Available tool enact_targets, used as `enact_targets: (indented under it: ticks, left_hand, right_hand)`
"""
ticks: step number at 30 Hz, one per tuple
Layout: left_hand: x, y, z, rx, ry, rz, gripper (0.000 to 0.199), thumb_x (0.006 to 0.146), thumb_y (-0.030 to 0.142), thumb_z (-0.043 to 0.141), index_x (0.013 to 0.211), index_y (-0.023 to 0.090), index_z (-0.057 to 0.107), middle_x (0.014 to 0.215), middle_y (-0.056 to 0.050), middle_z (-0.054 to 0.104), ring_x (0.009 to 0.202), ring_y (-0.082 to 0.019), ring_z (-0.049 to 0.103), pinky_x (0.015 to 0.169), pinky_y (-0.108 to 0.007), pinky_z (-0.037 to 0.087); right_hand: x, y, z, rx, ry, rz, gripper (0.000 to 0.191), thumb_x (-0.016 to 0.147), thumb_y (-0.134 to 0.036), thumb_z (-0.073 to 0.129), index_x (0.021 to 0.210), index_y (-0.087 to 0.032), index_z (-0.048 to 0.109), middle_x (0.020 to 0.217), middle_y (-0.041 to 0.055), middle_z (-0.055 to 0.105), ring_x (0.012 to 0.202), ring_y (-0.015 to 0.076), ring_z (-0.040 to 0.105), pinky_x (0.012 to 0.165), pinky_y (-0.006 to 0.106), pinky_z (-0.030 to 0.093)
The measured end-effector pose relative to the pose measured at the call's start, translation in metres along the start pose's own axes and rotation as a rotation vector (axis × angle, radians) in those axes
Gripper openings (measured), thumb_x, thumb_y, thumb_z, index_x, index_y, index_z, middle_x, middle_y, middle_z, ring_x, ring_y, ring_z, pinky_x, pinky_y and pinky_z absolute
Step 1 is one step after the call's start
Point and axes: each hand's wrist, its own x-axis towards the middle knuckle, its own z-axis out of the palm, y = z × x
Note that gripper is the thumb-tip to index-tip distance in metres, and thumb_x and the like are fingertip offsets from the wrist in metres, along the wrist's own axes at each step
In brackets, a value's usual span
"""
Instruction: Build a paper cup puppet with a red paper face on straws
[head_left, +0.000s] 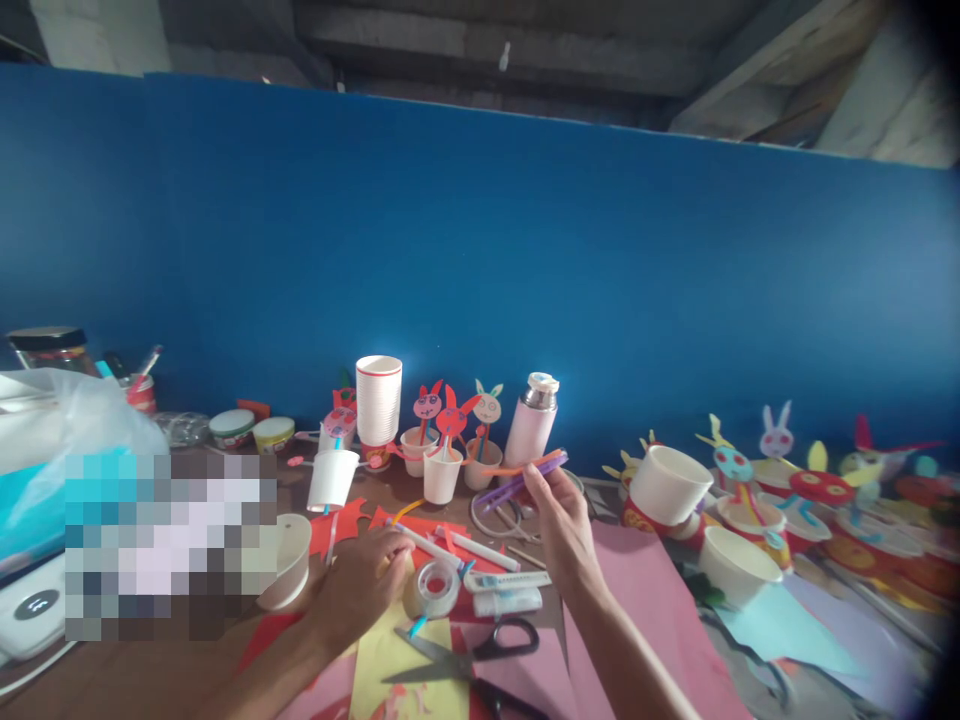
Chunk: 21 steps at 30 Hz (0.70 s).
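My right hand (559, 515) is raised over the table, thumb and fingers closed on thin purple and orange strips (517, 482); their material is hard to tell. Lower down, my left hand (375, 570) has its fingers curled together beside a white marker-like stick (427, 545), and whatever it may hold is hidden. Between the hands lie a roll of clear tape (436, 588), a white utility knife (506, 581) and a small clear tube (508, 602). Black-handled scissors (469, 660) rest open on yellow paper (390, 640). Red paper scraps (349, 530) lie past my left hand.
Paper cups with rabbit faces (442, 475) line the back beside a cup stack (379, 400) and a pink flask (529, 425). More decorated cups (750, 510) crowd the right. Pink paper (645, 610) covers the front right. A plastic bag (112, 410) sits at left.
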Motion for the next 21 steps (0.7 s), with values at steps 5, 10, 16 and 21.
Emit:
enact_targets:
  ticks: [5, 10, 16, 21]
  left_hand:
    - [-0.002, -0.001, -0.002, -0.006, 0.004, -0.028, 0.02, 0.082, 0.024, 0.043, 0.082, 0.025, 0.063, 0.084, -0.002, 0.067, 0.08, -0.019, 0.06, 0.07, -0.026, 0.043]
    - [-0.003, -0.005, -0.001, 0.072, 0.04, -0.053, 0.021, 0.083, 0.025, 0.041, 0.084, 0.025, 0.061, 0.088, -0.002, 0.067, 0.083, -0.018, 0.06, 0.074, -0.025, 0.045]
    - [0.008, 0.001, -0.018, 0.133, 0.129, -0.039, 0.023, 0.083, 0.03, 0.042, 0.089, 0.024, 0.063, 0.093, -0.002, 0.069, 0.086, -0.017, 0.063, 0.074, -0.025, 0.049]
    - [0.039, -0.003, -0.074, 0.279, 0.242, -0.087, 0.033, 0.083, 0.031, 0.036, 0.107, 0.022, 0.058, 0.1, -0.004, 0.068, 0.089, -0.02, 0.063, 0.076, -0.027, 0.048]
  right_hand:
    - [0.012, -0.005, -0.015, 0.045, 0.103, -0.082, 0.027, 0.075, -0.041, 0.061, 0.084, -0.016, 0.061, 0.066, -0.0004, 0.056, 0.058, 0.011, 0.049, 0.057, 0.022, 0.04]
    - [0.017, -0.015, -0.023, 0.104, 0.199, -0.122, 0.028, 0.069, -0.041, 0.066, 0.08, -0.016, 0.06, 0.066, -0.0009, 0.058, 0.057, 0.0108, 0.05, 0.055, 0.021, 0.04]
    - [0.012, -0.011, -0.018, 0.094, 0.076, -0.082, 0.025, 0.075, -0.04, 0.062, 0.084, -0.017, 0.061, 0.069, -0.0002, 0.059, 0.06, 0.0113, 0.05, 0.056, 0.021, 0.04]
    - [0.007, -0.009, -0.015, 0.049, -0.01, -0.052, 0.03, 0.077, -0.04, 0.059, 0.096, -0.017, 0.063, 0.074, 0.0012, 0.06, 0.057, 0.0103, 0.046, 0.056, 0.021, 0.039]
